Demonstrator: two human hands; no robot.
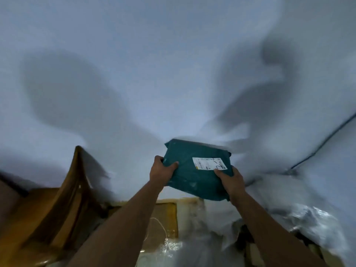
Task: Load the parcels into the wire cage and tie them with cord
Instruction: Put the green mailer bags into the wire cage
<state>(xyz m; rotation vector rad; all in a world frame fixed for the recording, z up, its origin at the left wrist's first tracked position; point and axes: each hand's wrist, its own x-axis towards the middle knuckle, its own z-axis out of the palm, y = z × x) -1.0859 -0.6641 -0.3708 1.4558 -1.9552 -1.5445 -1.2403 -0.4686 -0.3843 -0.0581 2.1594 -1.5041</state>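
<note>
I hold a teal plastic parcel with a white shipping label up in front of a pale wall. My left hand grips its left edge. My right hand grips its lower right corner, thumb next to the label. Below my arms lie brown cardboard boxes and a thin pale cord across one of them. No wire cage can be made out in this blurred frame.
An open cardboard flap stands up at the left. Clear and white plastic-wrapped packages pile up at the lower right. A dark cable runs diagonally along the wall at the right.
</note>
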